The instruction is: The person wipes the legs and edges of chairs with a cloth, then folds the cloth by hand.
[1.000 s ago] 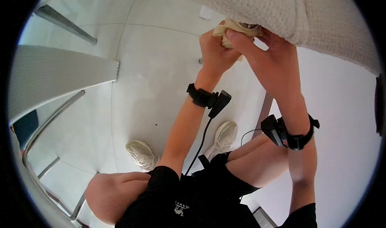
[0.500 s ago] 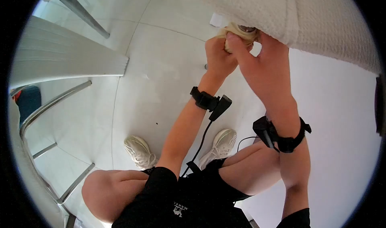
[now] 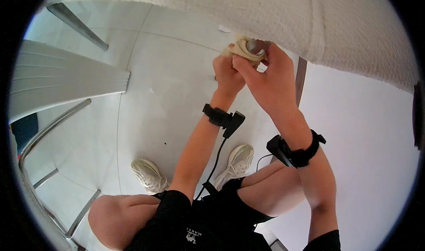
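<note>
Both hands are together below the edge of a white textured cloth cover point(image 3: 310, 25). My left hand point(image 3: 227, 73) is closed around one side of a cream-coloured cloth point(image 3: 240, 50), which is bunched and folded. My right hand point(image 3: 272, 80) grips the cloth's near side with its thumb, its other fingers curled round a shiny, greyish-brown round object point(image 3: 258, 46). The cloth wraps partly around this object, whose kind I cannot make out. Some of my right fingertips are hidden behind the cloth and the object.
A light ribbed chair seat or panel point(image 3: 73, 78) with metal tube legs point(image 3: 57, 127) stands at the left. Another metal leg point(image 3: 79, 25) is behind it. Pale floor tiles point(image 3: 164, 96) lie below, with my shoes point(image 3: 148, 175) on them. A white surface point(image 3: 354, 140) fills the right.
Both hands and the cloth appear a little lower and further left, as the whole view has shifted too. More of the shiny round object shows beside the cloth.
</note>
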{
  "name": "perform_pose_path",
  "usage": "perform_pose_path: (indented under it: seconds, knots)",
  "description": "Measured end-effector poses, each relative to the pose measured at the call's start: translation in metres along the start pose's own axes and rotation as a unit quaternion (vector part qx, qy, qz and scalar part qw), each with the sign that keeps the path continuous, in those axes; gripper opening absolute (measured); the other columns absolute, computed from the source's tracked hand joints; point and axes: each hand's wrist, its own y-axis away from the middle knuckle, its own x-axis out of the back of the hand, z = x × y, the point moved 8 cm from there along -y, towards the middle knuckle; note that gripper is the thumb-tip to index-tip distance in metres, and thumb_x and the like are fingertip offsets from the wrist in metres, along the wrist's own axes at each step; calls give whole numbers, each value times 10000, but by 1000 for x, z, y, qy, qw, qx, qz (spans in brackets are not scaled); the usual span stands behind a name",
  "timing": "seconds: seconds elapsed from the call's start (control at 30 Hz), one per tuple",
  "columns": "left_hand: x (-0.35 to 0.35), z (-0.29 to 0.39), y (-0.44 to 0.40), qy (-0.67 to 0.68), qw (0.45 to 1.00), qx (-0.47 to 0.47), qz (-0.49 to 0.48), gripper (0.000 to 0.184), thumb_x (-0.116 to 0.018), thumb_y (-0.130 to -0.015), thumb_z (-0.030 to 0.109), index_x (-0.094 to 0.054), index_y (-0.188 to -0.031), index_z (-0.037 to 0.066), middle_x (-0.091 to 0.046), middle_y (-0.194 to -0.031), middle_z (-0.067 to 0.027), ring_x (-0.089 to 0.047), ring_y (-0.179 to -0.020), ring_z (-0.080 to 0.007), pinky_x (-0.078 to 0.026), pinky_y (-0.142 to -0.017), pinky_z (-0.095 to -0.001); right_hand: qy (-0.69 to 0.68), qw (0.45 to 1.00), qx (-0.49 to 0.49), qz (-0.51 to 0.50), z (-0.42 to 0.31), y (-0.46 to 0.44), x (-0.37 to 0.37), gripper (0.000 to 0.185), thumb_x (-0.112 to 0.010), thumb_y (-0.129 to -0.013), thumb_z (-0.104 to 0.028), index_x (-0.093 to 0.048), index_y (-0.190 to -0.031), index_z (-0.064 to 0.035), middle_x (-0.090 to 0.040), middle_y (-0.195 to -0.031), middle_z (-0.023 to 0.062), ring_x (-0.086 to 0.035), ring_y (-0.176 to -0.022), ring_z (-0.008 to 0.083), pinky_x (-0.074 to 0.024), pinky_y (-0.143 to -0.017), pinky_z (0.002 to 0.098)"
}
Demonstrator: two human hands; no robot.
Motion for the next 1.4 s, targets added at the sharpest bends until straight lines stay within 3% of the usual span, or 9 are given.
perform_pose_path:
  seconds: [0.33, 0.47, 0.57, 0.7, 0.87, 1.0, 1.2, 1.3, 1.4]
  knots:
    - [6, -69, 27, 188, 970, 155, 11, 184, -750, -761, 123, -654, -883, 23, -677, -758, -30, -626, -652, -118, -504, -597, -261, -69, 995, -58, -44, 36, 7, -29, 283, -668, -785, -104, -625, -1029, 34, -682, -859, 98, -637, -802, 156, -496, -741, 290]
    - [6, -49, 23, 137, 986, 96, 5, 145, -709, -778, 59, -656, -904, 11, -690, -855, -27, -625, -716, -98, -509, -640, -247, -76, 995, -44, -53, 40, 5, -34, 298, -660, -785, -93, -624, -1058, 21, -683, -905, 110, -644, -846, 193, -495, -772, 312]
    - [5, -49, 27, 143, 982, 121, 0, 168, -709, -774, 44, -660, -931, 9, -693, -911, -30, -622, -744, -93, -509, -660, -239, -86, 994, -46, -57, 40, 6, -36, 303, -663, -787, -94, -622, -1068, 12, -679, -941, 120, -645, -878, 217, -493, -795, 325]
    - [10, -42, 26, -8, 999, 50, -15, 204, -717, -770, 52, -669, -965, 15, -696, -922, -29, -625, -765, -93, -508, -672, -241, -85, 993, -45, -72, 46, 4, -44, 323, -672, -791, -104, -612, -1089, 7, -676, -959, 126, -646, -891, 227, -492, -813, 332]
    - [10, -77, 37, 167, 972, 163, 11, 200, -725, -771, 71, -667, -957, 28, -693, -928, -33, -628, -759, -104, -506, -672, -244, -85, 993, -44, -70, 51, 3, -49, 321, -675, -806, -130, -604, -1091, -1, -675, -964, 111, -647, -890, 219, -495, -803, 327]
    - [13, -58, 32, 31, 998, 61, -7, 210, -730, -771, 87, -660, -963, 41, -691, -911, -32, -631, -749, -118, -504, -672, -245, -63, 992, -47, -96, 56, 1, -53, 304, -680, -807, -132, -606, -1077, -13, -672, -963, 99, -641, -886, 205, -493, -797, 320]
    - [21, -82, 41, -23, 994, 108, -10, 194, -711, -774, 76, -638, -947, 29, -674, -905, -58, -637, -763, -161, -500, -674, -277, -91, 987, -56, -120, 75, -5, -71, 307, -685, -795, -126, -603, -1075, -30, -652, -936, 75, -610, -882, 161, -482, -797, 305]
    - [24, -83, 41, -48, 997, 48, -21, 166, -682, -783, 64, -624, -931, 17, -663, -896, -72, -634, -765, -185, -496, -685, -291, -84, 981, -73, -162, 84, -13, -84, 348, -697, -776, -132, -590, -1087, -21, -641, -926, 69, -598, -884, 150, -476, -802, 299]
    - [28, -99, 48, -94, 986, 119, -72, 156, -661, -789, 58, -612, -927, 4, -651, -867, -73, -630, -768, -211, -490, -696, -301, -105, 975, -67, -184, 97, -21, -99, 379, -715, -756, -154, -574, -1078, -10, -634, -920, 65, -589, -879, 148, -472, -793, 298]
